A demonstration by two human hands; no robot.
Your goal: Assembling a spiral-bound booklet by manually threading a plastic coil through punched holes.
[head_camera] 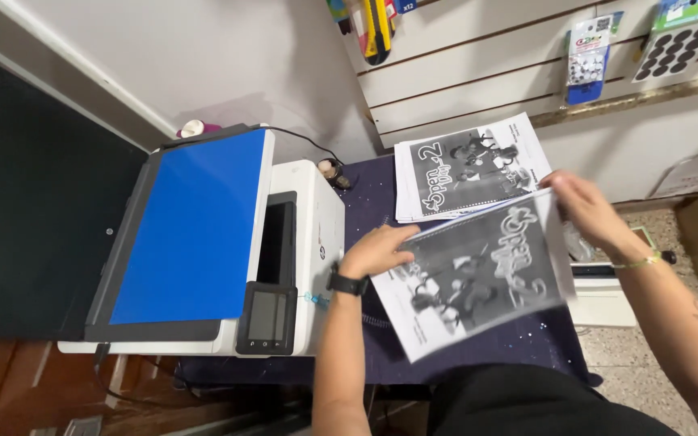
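Hands: both hold one printed sheet [478, 274] above the dark blue table [543, 339], well apart from each other, one at each end of the page.
Left hand: the left hand [377, 250] lies on the sheet's left end, fingers spread flat across the top; a black watch [346, 283] sits on that wrist.
Right hand: the right hand [583, 208] pinches the upper right corner, fingers closed on the paper edge; a thin bracelet [636, 261] circles the wrist.
Sheet: a black-and-white page with cartoon figures and large lettering, tilted and blurred (it looks to be in motion), held between the printer [309, 234] and the stack [466, 165].
Stack: similar printed pages lying on the table against the wall, just beyond the held sheet.
Printer: white, left of the hands, its lid carrying a blue sheet [195, 226]; a small screen [267, 316] faces the front.
Wall: slatted panel with hanging packets [587, 56] above the stack.
Risk: the page is held only at its ends, so it could sag, crease or slip if either grip loosens; a quick swing could brush the stack and knock its pages out of line.
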